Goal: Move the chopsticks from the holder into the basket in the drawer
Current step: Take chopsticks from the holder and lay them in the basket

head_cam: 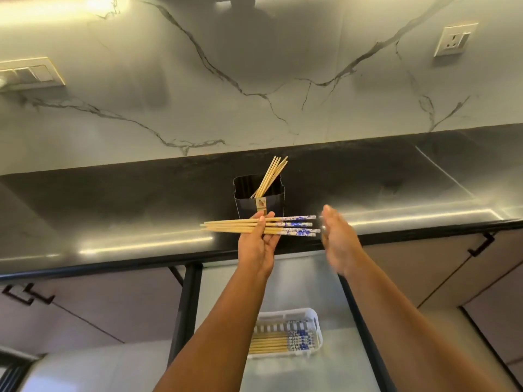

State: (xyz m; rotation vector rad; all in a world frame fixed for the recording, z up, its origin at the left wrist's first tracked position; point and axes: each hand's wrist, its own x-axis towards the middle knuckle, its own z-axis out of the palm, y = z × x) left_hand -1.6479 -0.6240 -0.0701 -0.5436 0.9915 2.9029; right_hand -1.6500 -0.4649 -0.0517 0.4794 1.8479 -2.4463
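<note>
So you're roughly partway through this one, I'd say. Down at the bottom middle of the frame the white basket (285, 333) sits in the open drawer (334, 292) and it's already got a row of chopsticks lying flat in it, blue-patterned ends pointing right. Your left hand (256, 244), center frame, has its fingers (261, 220) clamped around a bundle of chopsticks (260, 226), looks like four, held sideways with the patterned ends sticking out to the right, just in front of the holder. Your right hand (338, 239) is just beside those ends, palm open, fingers apart and holding nothing, though it's motion-blurred so don't quote me on the details. The black holder (259, 198) is on the dark bench (141, 199) right behind your left hand, and it's not done yet: a small bunch of chopsticks is leaning toward the upper right out of it, maybe four or five, hard to count. So what's left, as far as I can tell: drop the bundle in your hand into the basket, then at least one more trip for the ones in the holder.
</note>
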